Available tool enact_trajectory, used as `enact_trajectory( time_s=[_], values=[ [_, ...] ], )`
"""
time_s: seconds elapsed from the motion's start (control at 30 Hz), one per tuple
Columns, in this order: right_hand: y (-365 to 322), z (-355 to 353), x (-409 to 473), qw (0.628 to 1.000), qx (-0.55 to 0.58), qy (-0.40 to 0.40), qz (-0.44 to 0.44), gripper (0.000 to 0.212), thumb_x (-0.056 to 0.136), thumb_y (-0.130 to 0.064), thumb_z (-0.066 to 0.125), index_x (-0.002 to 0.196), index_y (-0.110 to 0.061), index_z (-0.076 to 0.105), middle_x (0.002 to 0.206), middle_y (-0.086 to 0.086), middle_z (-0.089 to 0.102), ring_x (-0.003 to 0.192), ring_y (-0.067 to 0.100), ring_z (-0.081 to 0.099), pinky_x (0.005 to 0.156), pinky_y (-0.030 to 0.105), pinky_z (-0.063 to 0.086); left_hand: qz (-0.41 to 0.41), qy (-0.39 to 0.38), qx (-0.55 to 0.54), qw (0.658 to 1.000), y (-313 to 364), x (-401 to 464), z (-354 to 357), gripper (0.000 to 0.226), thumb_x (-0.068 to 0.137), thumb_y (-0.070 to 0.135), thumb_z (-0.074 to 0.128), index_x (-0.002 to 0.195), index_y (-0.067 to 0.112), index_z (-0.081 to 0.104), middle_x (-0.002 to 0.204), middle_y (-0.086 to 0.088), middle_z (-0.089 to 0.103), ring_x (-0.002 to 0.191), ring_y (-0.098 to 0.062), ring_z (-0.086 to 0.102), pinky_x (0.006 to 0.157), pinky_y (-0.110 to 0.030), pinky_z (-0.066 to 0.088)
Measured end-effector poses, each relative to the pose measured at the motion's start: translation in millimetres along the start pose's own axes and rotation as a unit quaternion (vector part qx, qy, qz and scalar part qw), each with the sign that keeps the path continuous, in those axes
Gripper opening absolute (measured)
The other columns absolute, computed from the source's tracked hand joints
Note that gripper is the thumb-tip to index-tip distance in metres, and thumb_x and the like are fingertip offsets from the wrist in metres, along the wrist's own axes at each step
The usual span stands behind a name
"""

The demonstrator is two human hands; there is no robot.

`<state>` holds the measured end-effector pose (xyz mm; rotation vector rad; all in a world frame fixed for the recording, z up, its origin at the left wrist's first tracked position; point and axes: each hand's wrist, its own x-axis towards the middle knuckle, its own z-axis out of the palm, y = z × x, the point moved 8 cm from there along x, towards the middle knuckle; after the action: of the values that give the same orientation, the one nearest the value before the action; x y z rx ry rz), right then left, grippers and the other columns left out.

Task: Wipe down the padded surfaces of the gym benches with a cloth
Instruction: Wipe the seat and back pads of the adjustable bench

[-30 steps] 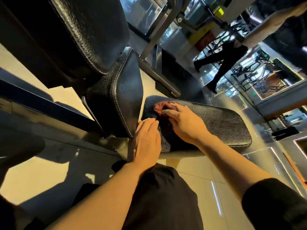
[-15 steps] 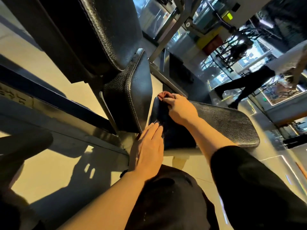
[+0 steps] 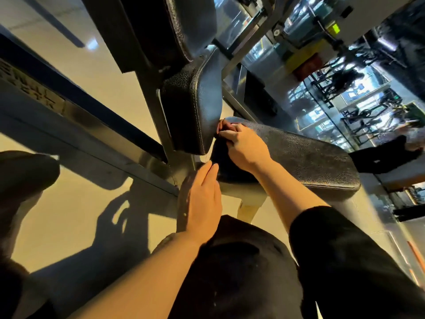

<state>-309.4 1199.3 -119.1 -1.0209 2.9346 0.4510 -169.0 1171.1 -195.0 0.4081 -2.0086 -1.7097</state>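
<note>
Gym machines and glass panels fill the background at two o'clock above a pale tiled floor point(image 3: 69, 217). At centre, the right hand point(image 3: 247, 149) presses a dark cloth point(image 3: 222, 155) onto the near end of the black seat pad point(image 3: 310, 157), fingers curled over a reddish fold of it. At seven o'clock from it, the left hand point(image 3: 202, 199) lies flat, fingers straight and together, tips touching the pad's edge. An upright back pad point(image 3: 193, 107) stands at eleven o'clock, just beside the right fingertips.
</note>
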Motion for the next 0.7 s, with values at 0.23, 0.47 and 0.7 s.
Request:
enact_trajectory(
  time_s=[0.23,0.47,0.7],
  values=[
    [14.2,-20.8,-47.5,1.000,-0.019,0.005,-0.006,0.041,0.099,-0.019,0.042,0.138,-0.031,0.052,0.145,0.003,0.044,0.130,0.028,0.041,0.105,0.043,0.038,-0.052,0.014,-0.074,0.996,10.8,-21.4,-1.1,0.040,0.101,0.007,0.039,0.141,0.006,0.044,0.146,-0.006,0.043,0.134,-0.013,0.039,0.100,0.003,0.020],
    [-31.1,-9.8,-73.9,0.994,-0.007,0.000,-0.113,0.038,0.100,-0.021,0.043,0.136,-0.026,0.054,0.144,0.005,0.045,0.130,0.026,0.040,0.099,0.040,0.043,-0.039,0.002,-0.031,0.999,12.3,-36.6,3.1,0.047,0.098,0.000,0.040,0.144,0.007,0.038,0.152,-0.004,0.034,0.141,-0.018,0.030,0.112,-0.016,0.012],
    [-8.2,-13.9,-59.6,0.998,-0.017,0.026,-0.048,0.039,0.099,-0.019,0.043,0.135,-0.025,0.056,0.138,0.011,0.050,0.124,0.033,0.045,0.097,0.040,0.043,-0.010,-0.024,0.007,1.000,3.8,-45.8,8.1,0.054,0.098,0.007,0.042,0.149,0.020,0.030,0.155,0.004,0.029,0.142,-0.014,0.028,0.116,-0.034,0.028]
  ],
)
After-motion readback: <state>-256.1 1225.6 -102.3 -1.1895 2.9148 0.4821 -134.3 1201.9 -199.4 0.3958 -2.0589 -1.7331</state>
